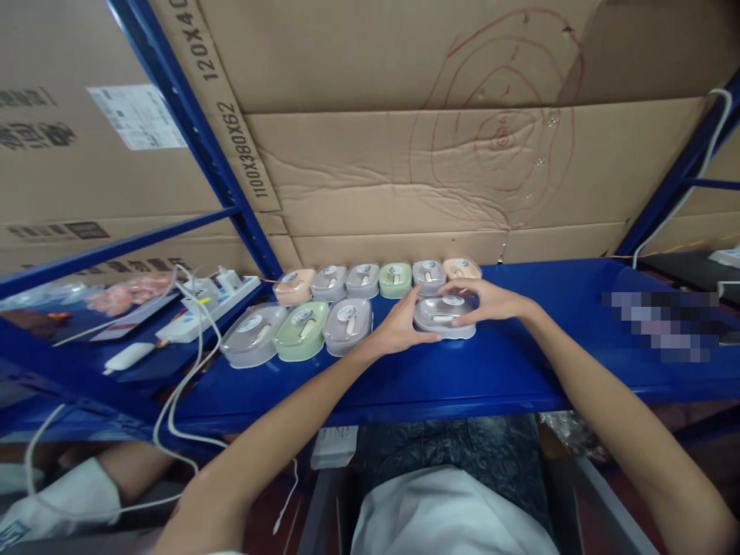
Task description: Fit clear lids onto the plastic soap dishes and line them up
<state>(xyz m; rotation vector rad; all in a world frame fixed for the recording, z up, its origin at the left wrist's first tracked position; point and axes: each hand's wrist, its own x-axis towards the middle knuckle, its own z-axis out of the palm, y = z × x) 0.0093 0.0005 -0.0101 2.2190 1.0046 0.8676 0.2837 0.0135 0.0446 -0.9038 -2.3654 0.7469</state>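
Left hand (398, 325) and right hand (490, 299) clasp a gray box (432, 307), long axis seemingly sideways.

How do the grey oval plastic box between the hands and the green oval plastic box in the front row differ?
The grey box is held by the left hand and right hand; the green box stands untouched. The grey box's pale lid strip lies crosswise; the green box's slants. Both have round labels.

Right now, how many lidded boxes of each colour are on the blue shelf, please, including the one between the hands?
Grey boxes: 6
Green boxes: 2
Peach boxes: 2
Total: 10 boxes
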